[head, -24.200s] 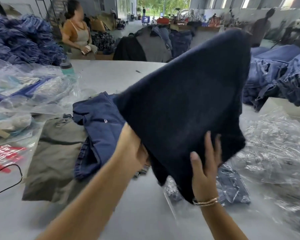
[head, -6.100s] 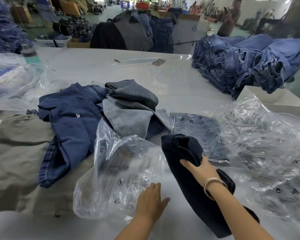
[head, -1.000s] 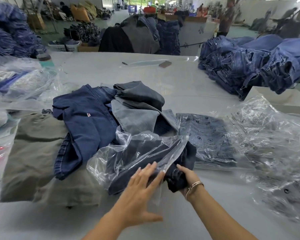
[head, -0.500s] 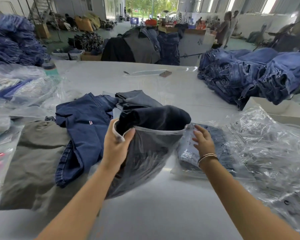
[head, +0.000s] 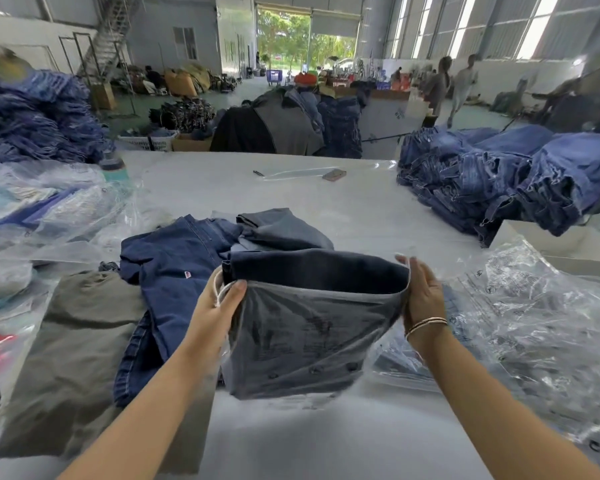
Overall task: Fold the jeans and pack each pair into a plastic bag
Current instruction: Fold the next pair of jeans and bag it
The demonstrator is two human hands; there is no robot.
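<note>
Bagging: dark folded jeans (head: 319, 268) sat upright in plastic bag (head: 302, 341), table (head: 326, 441) centre
Hands: left hand (head: 219, 299) at 9 o'clock, right hand (head: 421, 292) at 3 o'clock, each pinched bag's mouth
Advice: shake evenly, settling jeans fully

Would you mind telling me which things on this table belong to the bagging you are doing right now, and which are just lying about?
In use:
- dark folded jeans
- plastic bag around them
- left hand and right hand, gripping the bag's mouth

Lying about:
- blue jeans
- olive garment
- empty bags
- jeans stack
- bottle
</note>
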